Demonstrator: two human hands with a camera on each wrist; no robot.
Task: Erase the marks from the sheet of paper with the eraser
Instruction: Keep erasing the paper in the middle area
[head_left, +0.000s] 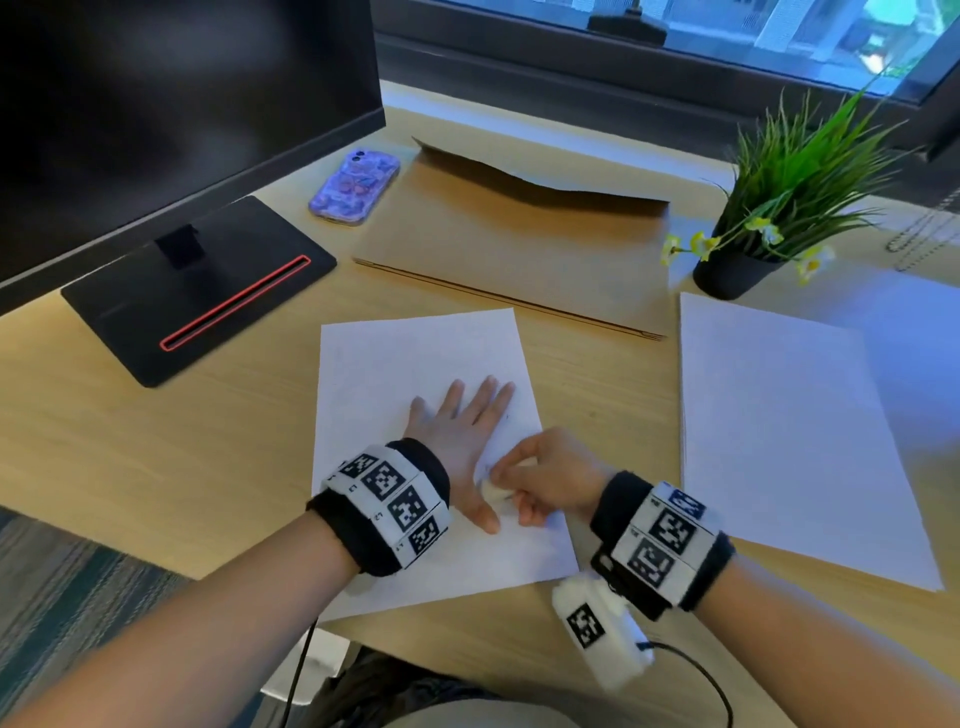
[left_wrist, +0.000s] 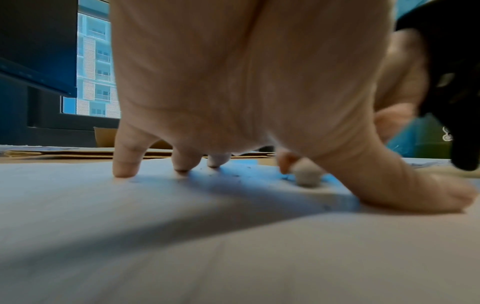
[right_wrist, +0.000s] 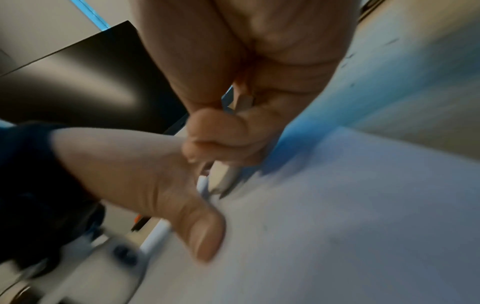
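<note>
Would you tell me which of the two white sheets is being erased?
The left sheet, pinned by the left hand; the right sheet lies untouched.

Wooden desk (head_left: 156, 467). Landmark = brown cardboard envelope (head_left: 514, 249), lying flat mid-desk. Purple phone (head_left: 355, 187) touching its left edge, face down. Black monitor (head_left: 156, 104) and its stand base (head_left: 197, 291) further left. Potted green plant (head_left: 769, 208) just right of it, stack of blank paper (head_left: 779, 426) near its right corner

On the wooden desk (head_left: 156, 441), the left hand (head_left: 462, 431) lies flat with fingers spread on a white sheet of paper (head_left: 415, 358). The right hand (head_left: 550, 478) pinches a white eraser (head_left: 493, 491) against the sheet, just beside the left thumb. A second sheet (head_left: 779, 415) lies to the right.
</note>
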